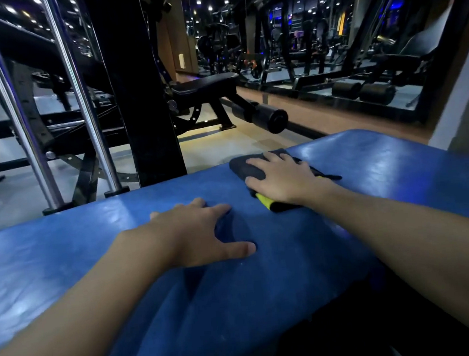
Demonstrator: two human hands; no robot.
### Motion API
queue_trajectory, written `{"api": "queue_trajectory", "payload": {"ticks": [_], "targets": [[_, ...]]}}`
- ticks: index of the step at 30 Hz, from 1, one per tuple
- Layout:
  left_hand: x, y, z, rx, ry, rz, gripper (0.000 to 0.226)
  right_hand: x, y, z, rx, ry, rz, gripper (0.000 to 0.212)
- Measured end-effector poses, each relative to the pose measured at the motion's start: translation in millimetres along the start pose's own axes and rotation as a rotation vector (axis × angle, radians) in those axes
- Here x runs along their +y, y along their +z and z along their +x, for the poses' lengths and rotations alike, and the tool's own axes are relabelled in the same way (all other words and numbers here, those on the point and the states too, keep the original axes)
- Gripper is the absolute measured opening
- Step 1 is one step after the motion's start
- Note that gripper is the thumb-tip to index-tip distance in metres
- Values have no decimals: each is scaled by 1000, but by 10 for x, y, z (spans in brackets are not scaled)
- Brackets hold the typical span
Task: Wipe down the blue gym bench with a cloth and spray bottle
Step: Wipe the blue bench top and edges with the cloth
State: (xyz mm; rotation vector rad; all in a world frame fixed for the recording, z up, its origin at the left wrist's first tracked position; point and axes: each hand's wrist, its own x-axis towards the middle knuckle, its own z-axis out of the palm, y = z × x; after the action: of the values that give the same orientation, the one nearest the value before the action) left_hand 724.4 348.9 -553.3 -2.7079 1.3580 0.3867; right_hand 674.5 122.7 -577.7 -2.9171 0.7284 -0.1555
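Wipe stroke | right hand [284, 179] flat, pressing dark cloth [243, 167] at blue bench [65, 263] far edge | left hand [195, 232] spread, bracing on bench, holding nothing | spray bottle unseen | best: flat palm, overlapping strokes toward near edge

The bench [383, 170] is padded in glossy blue vinyl, creased and scuffed, and lies flat. A dark cloth [243, 168] with a yellow edge lies folded near its far edge.

A black padded bench [205, 85] stands mid-frame, right of a black upright post [140, 86], with chrome rods [82, 106] at upper left and a wall mirror [358, 53] at upper right.
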Motion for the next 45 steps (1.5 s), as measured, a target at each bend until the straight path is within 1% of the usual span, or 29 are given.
{"api": "queue_trajectory", "payload": {"ticks": [4, 8, 13, 16, 20, 23, 25, 26, 28, 30, 34, 35, 39, 42, 45], "targets": [[0, 7, 21, -9, -1, 15, 106, -170, -27, 371, -20, 19, 27, 66], [8, 37, -42, 10, 6, 45, 101, -165, -43, 311, -80, 35, 33, 68], [16, 54, -80, 47, 2, 25, 101, -64, -51, -170, -92, 28, 23, 68], [20, 58, -116, 72, 2, -33, 98, -16, -74, -609, -71, 26, 3, 65], [57, 40, -175, 120, 20, -80, 85, 17, -53, -1233, -23, 42, -64, 64], [68, 7, -238, 177, 10, -102, 78, 69, -110, -1544, -30, 16, -93, 67], [16, -20, -245, 176, -32, -110, 84, 105, -139, -1612, -18, -6, -83, 69], [-20, -27, -244, 145, -57, -113, 95, 104, -124, -1614, -1, -7, -75, 69], [-96, -8, -220, 70, -78, -115, 118, 70, -64, -1538, 38, 4, -60, 66], [-128, 23, -176, 23, -72, -92, 123, 23, -26, -1353, 57, 13, -64, 62], [-149, 34, -92, 5, -61, -50, 134, -44, -22, -751, 21, -3, -59, 61], [-158, 34, -75, 2, -61, -35, 131, -66, -15, -577, 10, -10, -59, 62], [-154, 41, -50, -10, -63, 21, 108, -208, 18, 85, -13, -13, -45, 65], [-153, 29, -35, -32, -62, 36, 104, -317, 10, 406, -19, 17, -23, 66], [-151, 28, -45, -39, -65, 39, 102, -345, 25, 454, -41, 37, -18, 66]]}}
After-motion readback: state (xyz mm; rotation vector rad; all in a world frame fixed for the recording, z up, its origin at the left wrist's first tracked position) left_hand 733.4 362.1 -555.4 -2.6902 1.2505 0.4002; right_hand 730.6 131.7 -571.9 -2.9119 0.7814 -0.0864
